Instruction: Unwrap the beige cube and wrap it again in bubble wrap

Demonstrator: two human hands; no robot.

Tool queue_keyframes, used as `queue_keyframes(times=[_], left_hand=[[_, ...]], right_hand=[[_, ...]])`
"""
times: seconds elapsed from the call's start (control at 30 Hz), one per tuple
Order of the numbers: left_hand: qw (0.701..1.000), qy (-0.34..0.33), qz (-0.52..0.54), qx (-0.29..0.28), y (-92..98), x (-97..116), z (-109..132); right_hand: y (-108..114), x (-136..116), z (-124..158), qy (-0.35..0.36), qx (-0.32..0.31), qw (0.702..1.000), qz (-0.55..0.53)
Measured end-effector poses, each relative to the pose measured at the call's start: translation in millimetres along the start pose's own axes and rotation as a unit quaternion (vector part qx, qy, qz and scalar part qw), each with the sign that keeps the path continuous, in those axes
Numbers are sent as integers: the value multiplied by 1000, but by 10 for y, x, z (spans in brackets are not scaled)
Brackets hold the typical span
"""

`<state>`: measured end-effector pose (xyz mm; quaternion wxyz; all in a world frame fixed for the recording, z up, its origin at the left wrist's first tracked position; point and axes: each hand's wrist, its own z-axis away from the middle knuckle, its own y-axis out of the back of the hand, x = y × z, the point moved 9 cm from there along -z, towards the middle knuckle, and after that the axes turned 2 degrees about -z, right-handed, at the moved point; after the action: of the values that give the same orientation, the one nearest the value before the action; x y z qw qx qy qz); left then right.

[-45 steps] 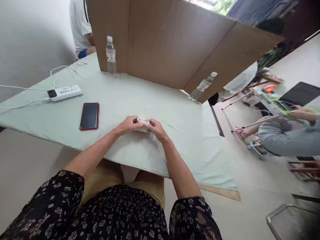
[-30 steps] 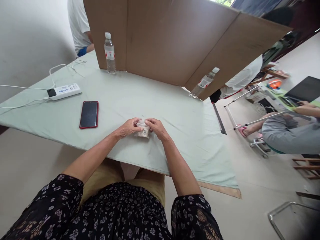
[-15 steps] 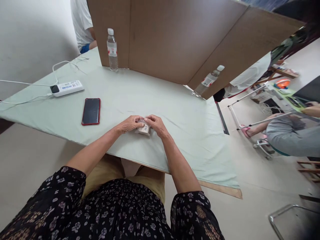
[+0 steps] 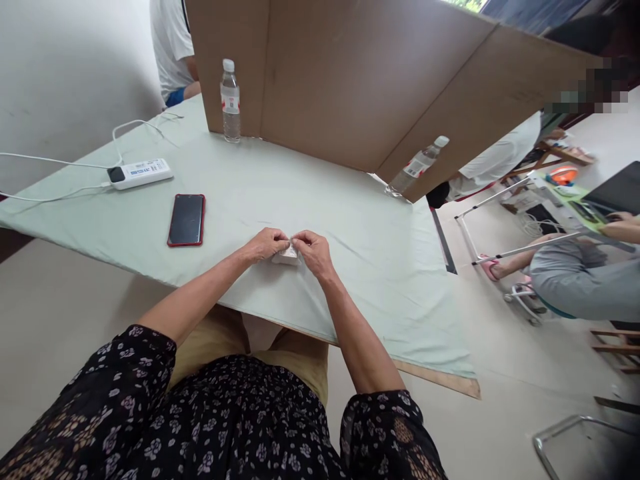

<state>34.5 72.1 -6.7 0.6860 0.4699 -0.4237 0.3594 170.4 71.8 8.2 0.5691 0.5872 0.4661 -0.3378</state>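
Note:
My left hand (image 4: pixel 263 245) and my right hand (image 4: pixel 313 253) meet over the pale green table cover (image 4: pixel 350 267), fingers curled. Between them they pinch a small clear packet (image 4: pixel 287 255) with a pale label, mostly hidden by my fingertips. The packet rests low, at or just above the cloth. A red-edged phone (image 4: pixel 187 219) lies face up to the left of my left hand.
A white power strip (image 4: pixel 141 173) with cables lies at the far left. Two water bottles (image 4: pixel 231 101) (image 4: pixel 418 166) stand by a tall cardboard screen (image 4: pixel 360 80). A person in white sits behind the screen; another person sits at the right beside metal-framed chairs.
The packet's label showed between my fingers a moment ago; now my fingertips have closed together over it. Both hands stayed in the same spot on the cloth.

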Motion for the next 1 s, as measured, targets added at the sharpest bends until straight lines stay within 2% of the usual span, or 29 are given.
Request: queue_keyframes(times=[0.17,0.3,0.53,0.7,0.77,0.83,0.9,0.97,1.0], left_hand=[[999,-10,42,-6,-16,-54,1],[997,-13,82,-9,-4,-125,14],[997,-6,72,-3,-15,-168,36],[998,-13,62,2,-36,-147,-12],[999,-24,38,22,-7,-90,38],[995,-61,-7,79,87,2,221],[975,-134,-70,164,211,106,590],[952,-217,-142,164,158,136,1048],[943,-254,-176,125,58,103,1271]], right_hand=[[-5,-84,166,107,35,988,105],[-37,-65,198,131,15,975,180],[0,-125,293,181,54,941,281],[-54,-217,419,230,31,908,350],[-92,-248,475,247,6,891,382],[-117,-257,508,253,-13,878,406],[-127,-248,513,252,-20,874,415],[-129,-226,499,250,-18,877,411],[-129,-212,488,250,-16,879,405]])
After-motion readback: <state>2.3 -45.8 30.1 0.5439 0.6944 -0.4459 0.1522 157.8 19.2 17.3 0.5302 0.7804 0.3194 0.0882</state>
